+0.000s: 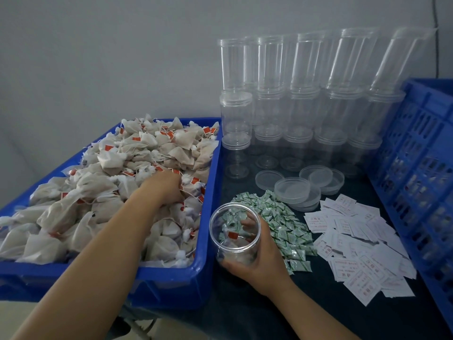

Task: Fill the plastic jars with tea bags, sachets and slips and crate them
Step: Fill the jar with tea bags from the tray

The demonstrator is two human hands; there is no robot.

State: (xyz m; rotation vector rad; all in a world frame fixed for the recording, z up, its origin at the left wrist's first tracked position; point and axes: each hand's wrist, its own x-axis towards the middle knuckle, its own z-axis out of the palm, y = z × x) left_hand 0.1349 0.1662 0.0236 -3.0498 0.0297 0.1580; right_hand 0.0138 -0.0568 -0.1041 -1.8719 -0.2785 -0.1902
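Observation:
A blue tray [208, 182] on the left is heaped with white tea bags [103, 182] that carry red tags. My left hand [164, 187] reaches into the heap near the tray's right side, fingers curled down among the bags. My right hand [259, 256] grips an open clear plastic jar [234, 231] just right of the tray; a tea bag or two lie at its bottom. Green-and-white sachets [282, 224] form a pile right behind the jar. White printed slips [355, 244] are spread to the right of them.
Stacks of empty clear jars [294, 99] stand along the back wall. Several loose clear lids [294, 190] lie in front of them. A blue slatted crate [416, 173] stands at the right edge. The tabletop is dark.

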